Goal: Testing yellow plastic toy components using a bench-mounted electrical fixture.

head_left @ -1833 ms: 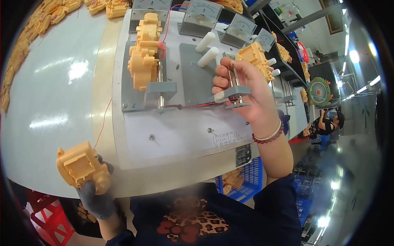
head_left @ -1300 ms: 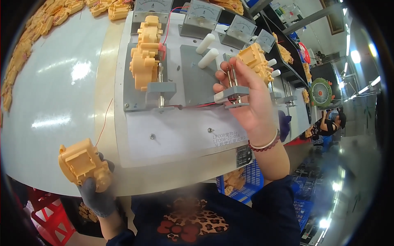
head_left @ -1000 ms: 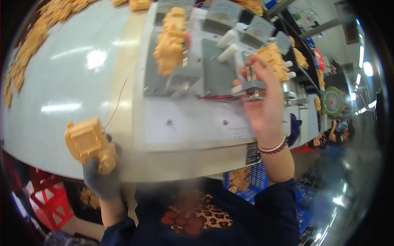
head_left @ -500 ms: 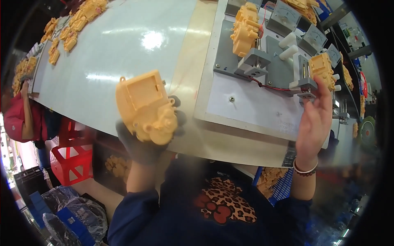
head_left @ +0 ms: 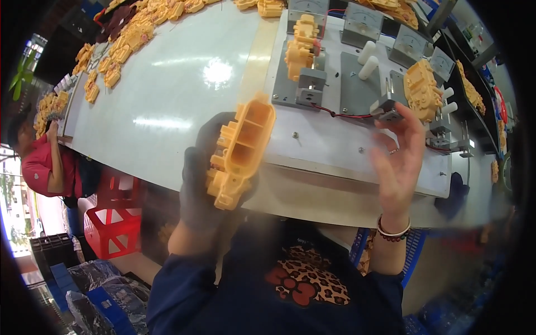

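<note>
My left hand (head_left: 204, 162), in a dark glove, is closed around a yellow-orange plastic housing (head_left: 248, 139). The housing stands tilted, showing an open side with several inner compartments. My bare right hand (head_left: 403, 156), with bracelets on the wrist, reaches over the white test board. Its index finger touches a grey clamp block (head_left: 386, 107), while the thumb is blurred and apart. Beyond those fingers a second yellow-orange housing (head_left: 422, 90) rests beside white pegs (head_left: 446, 100). Further left, another housing (head_left: 301, 50) sits at its own clamp (head_left: 311, 86).
Dial meters (head_left: 362, 23) line the back of the board (head_left: 346, 139). Many more housings (head_left: 131, 39) lie along the table's far left. A person in red (head_left: 47, 164) sits at left near a red stool (head_left: 114, 223). Blue baskets (head_left: 413, 248) stand below the table edge.
The housing in my left hand has turned from its flat recessed face to its open compartment side. My right hand's fingers have shifted at the clamp block. The whole view has swung too.
</note>
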The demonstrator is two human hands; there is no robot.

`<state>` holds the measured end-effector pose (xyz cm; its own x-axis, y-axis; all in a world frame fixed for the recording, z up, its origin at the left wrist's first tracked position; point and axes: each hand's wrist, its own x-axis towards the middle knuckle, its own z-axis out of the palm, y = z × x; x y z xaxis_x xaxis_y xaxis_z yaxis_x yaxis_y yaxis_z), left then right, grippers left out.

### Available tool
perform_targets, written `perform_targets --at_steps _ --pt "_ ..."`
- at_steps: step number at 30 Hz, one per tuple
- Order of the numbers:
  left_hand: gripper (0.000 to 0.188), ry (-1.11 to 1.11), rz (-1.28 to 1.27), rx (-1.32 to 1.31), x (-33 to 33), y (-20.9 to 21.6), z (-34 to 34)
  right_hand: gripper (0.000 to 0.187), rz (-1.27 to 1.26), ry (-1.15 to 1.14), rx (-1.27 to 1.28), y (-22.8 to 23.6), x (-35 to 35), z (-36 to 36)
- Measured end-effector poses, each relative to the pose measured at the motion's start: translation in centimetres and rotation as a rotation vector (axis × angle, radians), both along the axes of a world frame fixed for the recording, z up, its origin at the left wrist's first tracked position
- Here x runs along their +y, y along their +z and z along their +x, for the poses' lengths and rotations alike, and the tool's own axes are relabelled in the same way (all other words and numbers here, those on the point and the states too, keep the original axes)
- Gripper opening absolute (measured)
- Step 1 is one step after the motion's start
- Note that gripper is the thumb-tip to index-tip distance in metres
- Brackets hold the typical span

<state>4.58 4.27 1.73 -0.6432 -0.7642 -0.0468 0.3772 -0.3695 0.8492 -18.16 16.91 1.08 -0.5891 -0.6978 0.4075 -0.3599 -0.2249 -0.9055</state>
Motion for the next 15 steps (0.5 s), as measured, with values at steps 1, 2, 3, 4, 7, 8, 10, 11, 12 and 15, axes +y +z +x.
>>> perform_targets --at_steps 1,2,3,4,7,8,10,11,12,15 --pt "0.090 0.051 0.063 0.001 0.3 1.6 -0.6 0.058 -0.006 -0.011 0.000 -0.2 -0.2 -0.2" --pt "0.084 0.100 0.128 0.002 0.6 2.6 -1.2 0.051 -0.038 -0.002 0.032 -0.6 -0.5 -0.4" --pt "0.084 0.080 0.124 0.006 0.3 3.1 -1.2 0.045 -0.070 0.000 0.067 -0.6 -0.4 -0.6" --pt "0.079 0.067 0.131 0.096 -0.4 3.4 -1.0 0.045 -0.070 -0.017 0.074 -0.7 -0.2 -0.7" --pt "0.068 0.010 -0.099 0.050 -1.5 5.4 -5.6 0.041 -0.025 -0.030 0.234 -1.0 0.0 -1.0" --pt "0.063 -0.018 -0.354 -0.088 -3.7 6.7 -7.6 0.042 -0.065 -0.015 0.256 -1.1 0.0 -1.4" --pt "0.052 -0.017 -0.883 -0.376 -7.2 9.6 -12.2 0.042 -0.116 0.022 0.275 -0.9 -0.3 -1.1" --pt "0.047 -0.020 -1.143 -0.513 -9.6 10.9 -16.1 0.043 -0.117 0.021 0.271 -0.8 -0.4 -0.8" --pt "0.042 -0.023 -1.409 -0.649 -9.3 12.7 -19.4 0.044 -0.121 0.017 0.266 -0.7 -0.3 -0.8" --pt "0.043 -0.214 -1.904 -0.307 -7.7 12.1 -18.6 0.044 -0.135 0.021 0.288 -0.7 -0.2 -0.8"
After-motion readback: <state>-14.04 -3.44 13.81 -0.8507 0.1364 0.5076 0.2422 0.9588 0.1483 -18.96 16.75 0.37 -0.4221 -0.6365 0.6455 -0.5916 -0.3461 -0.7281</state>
